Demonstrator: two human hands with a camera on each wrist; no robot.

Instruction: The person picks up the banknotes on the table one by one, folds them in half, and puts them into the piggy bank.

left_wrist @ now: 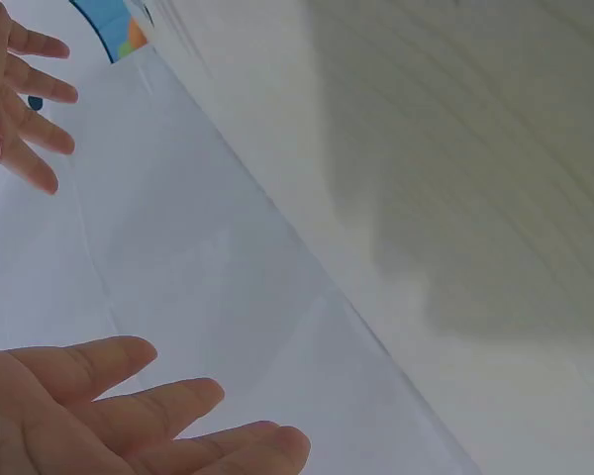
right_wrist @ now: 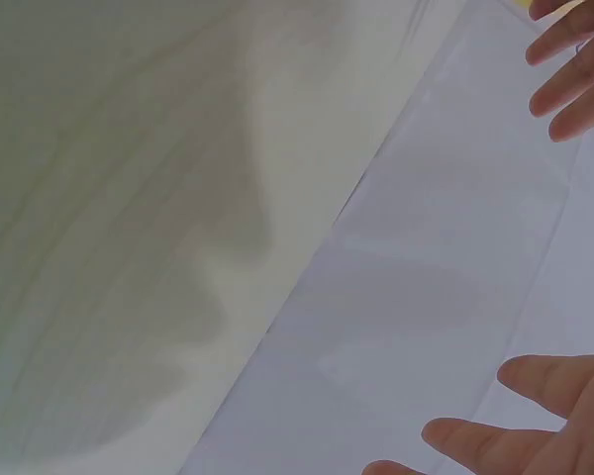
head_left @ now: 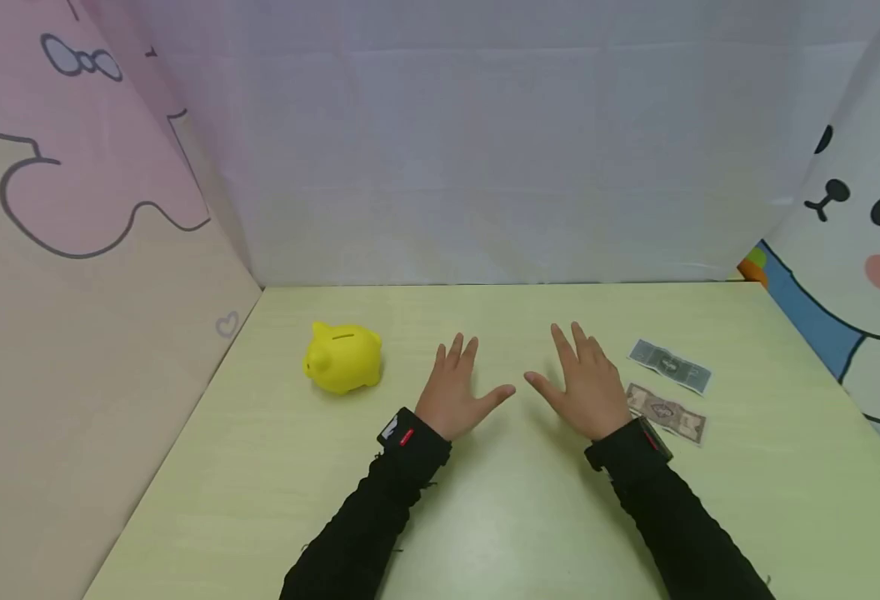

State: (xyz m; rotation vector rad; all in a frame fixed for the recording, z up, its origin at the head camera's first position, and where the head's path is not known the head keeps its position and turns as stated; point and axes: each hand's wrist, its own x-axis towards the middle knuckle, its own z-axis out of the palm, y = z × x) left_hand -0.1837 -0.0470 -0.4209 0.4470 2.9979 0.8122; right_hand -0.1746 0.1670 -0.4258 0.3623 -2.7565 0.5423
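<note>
My left hand is held over the middle of the table, fingers straight and thumb spread, holding nothing. To its left stands a yellow piggy bank with a coin slot on top. My right hand hovers opposite, also with straight, spread fingers and nothing in it. Beside it on the right lie two banknotes: a grey-green banknote further back and a brownish banknote nearer, partly covered by the right hand and wrist. In the left wrist view the left fingers extend past the frame's lower left.
The pale yellow-green table reaches back to a white curtain. A pink and beige cartoon panel borders the left side, and a panel with a white cartoon animal borders the right.
</note>
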